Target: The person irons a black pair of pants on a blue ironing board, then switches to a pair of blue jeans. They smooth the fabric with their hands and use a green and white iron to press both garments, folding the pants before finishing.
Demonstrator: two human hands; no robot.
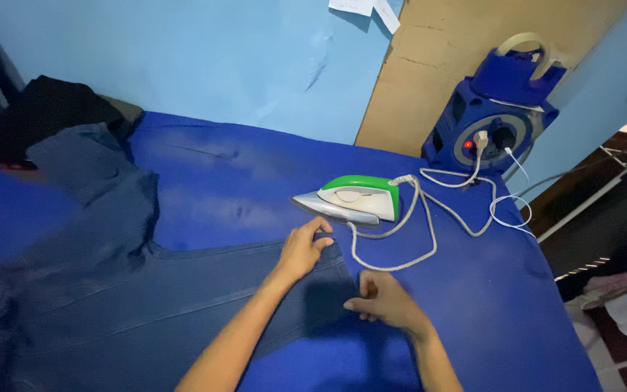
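A pair of dark blue jeans (110, 290) lies spread flat across a tabletop (488, 319) covered in bright blue cloth, one leg running toward the right, where both hands meet its hem. The left hand (302, 250) rests on the far corner of the hem, fingers curled down onto the fabric, apparently pinching or pressing the edge to keep it taut. The right hand (386, 299) sits at the near corner, fingers folded in and gripping the cloth edge, though how tightly is hard to judge from this angle. Held at both corners like this, the leg end stays stretched and smooth against the tabletop. Just beyond the left hand, a green and white iron (350, 198) lies flat on the cloth, parked clear of the jeans but within easy reach. Its pale braided cord (400, 254) loops loosely over the tabletop and runs back to a blue cable reel (495, 116) standing at the far right corner, where a white plug is pushed in and a small red light glows. A dark garment (45, 109) lies bunched at the far left. On the light blue wall (219, 58) above, two small white paper slips (368, 9) hang at the top edge, beside a bare tan panel (437, 58).
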